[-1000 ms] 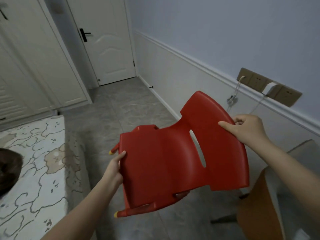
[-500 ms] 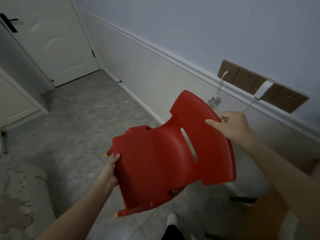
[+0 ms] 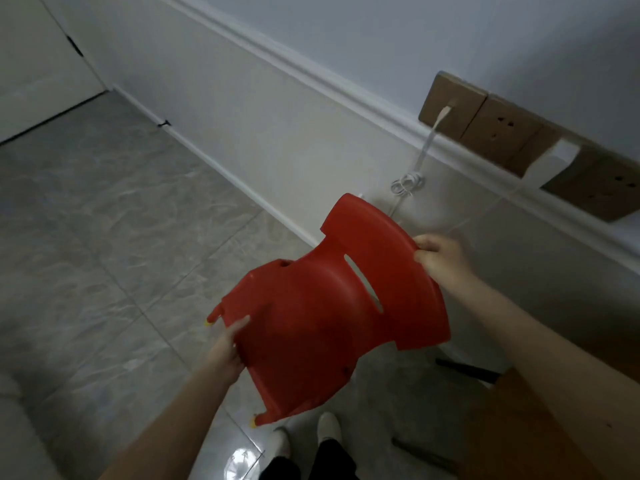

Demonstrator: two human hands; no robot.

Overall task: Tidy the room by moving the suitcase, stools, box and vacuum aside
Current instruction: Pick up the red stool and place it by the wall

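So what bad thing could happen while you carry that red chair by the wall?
The red chair is held only at its edges by the left hand and right hand, so it might slip. Its backrest is near the white cable hanging from the wall sockets and could snag it.

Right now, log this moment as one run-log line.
object: red plastic stool | state: lifted off grey tiled floor | left hand: grips seat edge | right hand: grips backrest top
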